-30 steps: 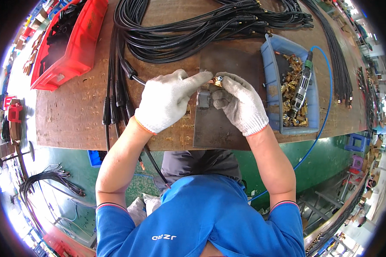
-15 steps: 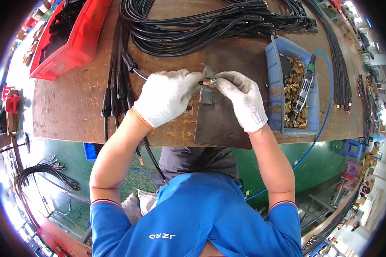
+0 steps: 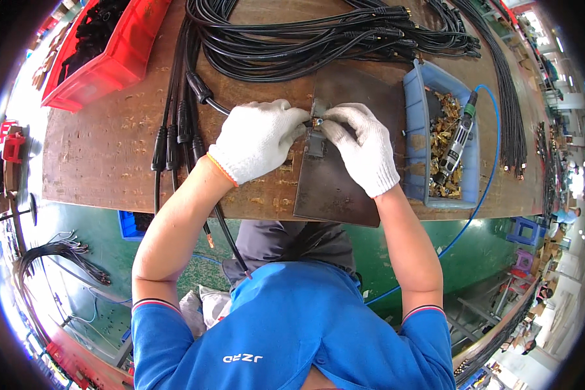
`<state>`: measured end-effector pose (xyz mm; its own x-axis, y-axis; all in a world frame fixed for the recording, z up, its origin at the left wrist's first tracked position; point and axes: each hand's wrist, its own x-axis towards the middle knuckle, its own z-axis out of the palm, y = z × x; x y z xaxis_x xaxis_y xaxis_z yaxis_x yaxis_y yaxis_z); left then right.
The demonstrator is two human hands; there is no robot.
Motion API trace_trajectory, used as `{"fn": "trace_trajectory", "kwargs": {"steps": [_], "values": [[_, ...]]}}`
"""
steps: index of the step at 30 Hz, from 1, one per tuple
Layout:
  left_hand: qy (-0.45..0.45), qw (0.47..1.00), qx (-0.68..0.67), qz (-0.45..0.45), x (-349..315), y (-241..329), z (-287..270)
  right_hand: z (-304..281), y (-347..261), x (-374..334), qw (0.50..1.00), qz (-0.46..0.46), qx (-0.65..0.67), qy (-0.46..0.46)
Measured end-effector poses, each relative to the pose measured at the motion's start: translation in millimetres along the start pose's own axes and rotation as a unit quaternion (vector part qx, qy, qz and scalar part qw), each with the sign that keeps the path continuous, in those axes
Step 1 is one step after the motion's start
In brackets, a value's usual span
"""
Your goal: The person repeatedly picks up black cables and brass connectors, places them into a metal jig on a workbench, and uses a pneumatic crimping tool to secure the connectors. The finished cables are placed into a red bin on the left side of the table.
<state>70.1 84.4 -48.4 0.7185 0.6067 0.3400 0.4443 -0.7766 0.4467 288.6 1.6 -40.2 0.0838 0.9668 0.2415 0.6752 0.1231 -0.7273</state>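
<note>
While left hand (image 3: 257, 140) and right hand (image 3: 366, 151) pinch a metal fitting (image 3: 317, 122), the scuffed brown tabletop (image 3: 104, 159) overhangs green floor (image 3: 478, 253).

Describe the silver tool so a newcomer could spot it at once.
On the brown table, look right of the right hand for the blue bin. The silver tool slants over the gold-coloured parts in it. Its long body and green collar with a blue hose set it apart from those small pieces.
</note>
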Motion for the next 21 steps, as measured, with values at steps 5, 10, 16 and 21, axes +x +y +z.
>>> {"fn": "trace_trajectory", "kwargs": {"steps": [5, 10, 16, 21], "values": [[-0.013, 1.000, 0.009, 0.000, 4.0, -1.8, 7.1, 0.9, 5.3, 3.3, 0.998, -0.010, -0.056, -0.014], [-0.004, 1.000, 0.004, 0.006, 1.7, -7.3, 14.7, -0.2, 7.7, 10.5, 0.998, 0.045, -0.003, -0.039], [-0.011, 1.000, 0.023, 0.009, 1.0, -11.3, 18.5, 3.8, 2.3, 13.4, 0.998, 0.037, -0.022, -0.044], [-0.009, 1.000, 0.022, 0.017, 2.6, -10.6, 17.0, 2.3, 0.2, 14.5, 0.997, 0.048, -0.018, -0.055]]}}
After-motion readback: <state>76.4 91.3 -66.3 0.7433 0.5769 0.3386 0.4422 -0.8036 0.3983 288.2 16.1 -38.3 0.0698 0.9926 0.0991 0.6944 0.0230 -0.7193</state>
